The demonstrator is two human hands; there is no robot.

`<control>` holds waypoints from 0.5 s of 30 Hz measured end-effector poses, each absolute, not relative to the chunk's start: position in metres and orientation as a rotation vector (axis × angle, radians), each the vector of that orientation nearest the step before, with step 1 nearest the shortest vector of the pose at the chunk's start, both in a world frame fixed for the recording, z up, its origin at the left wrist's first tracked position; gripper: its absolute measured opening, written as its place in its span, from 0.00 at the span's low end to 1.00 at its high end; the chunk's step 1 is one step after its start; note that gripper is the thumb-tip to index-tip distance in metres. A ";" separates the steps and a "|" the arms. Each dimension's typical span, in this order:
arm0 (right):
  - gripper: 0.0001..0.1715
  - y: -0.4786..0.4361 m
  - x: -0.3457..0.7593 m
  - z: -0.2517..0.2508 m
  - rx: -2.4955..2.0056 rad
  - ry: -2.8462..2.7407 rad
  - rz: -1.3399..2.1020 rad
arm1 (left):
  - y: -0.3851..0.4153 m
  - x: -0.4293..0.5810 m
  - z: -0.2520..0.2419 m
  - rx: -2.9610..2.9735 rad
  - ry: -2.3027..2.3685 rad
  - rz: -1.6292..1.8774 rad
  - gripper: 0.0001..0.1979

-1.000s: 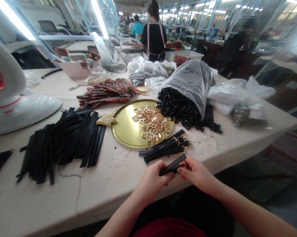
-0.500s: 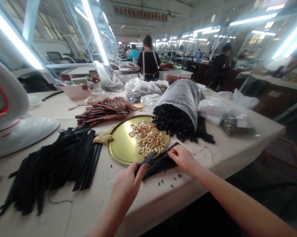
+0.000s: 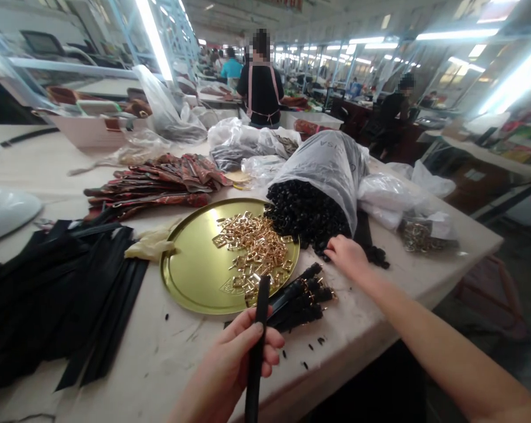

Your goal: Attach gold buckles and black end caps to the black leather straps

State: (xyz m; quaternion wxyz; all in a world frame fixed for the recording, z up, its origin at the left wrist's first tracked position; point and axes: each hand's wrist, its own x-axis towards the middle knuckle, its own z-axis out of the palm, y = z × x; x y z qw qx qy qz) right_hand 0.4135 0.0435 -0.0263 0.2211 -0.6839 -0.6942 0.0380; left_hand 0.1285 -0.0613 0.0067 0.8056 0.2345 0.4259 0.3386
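Observation:
My left hand (image 3: 236, 358) is closed round a black strap (image 3: 257, 335) that stands nearly upright near the table's front edge. My right hand (image 3: 348, 256) reaches to the edge of a heap of small black loops (image 3: 307, 214) spilling from a grey plastic bag (image 3: 331, 167); its fingers are curled down on the loops, and I cannot see whether they hold any. Between my hands lies a bundle of finished black straps with gold buckles (image 3: 300, 296). A round gold tray (image 3: 190, 276) holds a pile of gold buckles (image 3: 251, 247).
Plain black straps (image 3: 66, 288) are heaped at the left, red-brown straps (image 3: 154, 185) behind the tray. A clear bag of metal parts (image 3: 424, 235) lies at the right. A white appliance base (image 3: 4, 208) sits far left. People stand at tables behind.
My right hand left the bundle of finished straps and moved right to the black loops. My left hand turned its strap upright. The view swung to the right.

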 end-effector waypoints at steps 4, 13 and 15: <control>0.08 0.031 0.406 -0.013 -1.842 -1.862 0.182 | -0.060 0.138 0.007 0.400 0.844 0.666 0.13; 0.19 -0.053 0.345 0.010 -1.246 -1.186 1.531 | -0.085 0.153 0.015 0.470 0.723 0.577 0.11; 0.17 -0.063 0.339 0.008 -1.215 -1.042 1.623 | -0.093 0.154 0.016 0.517 0.744 0.573 0.11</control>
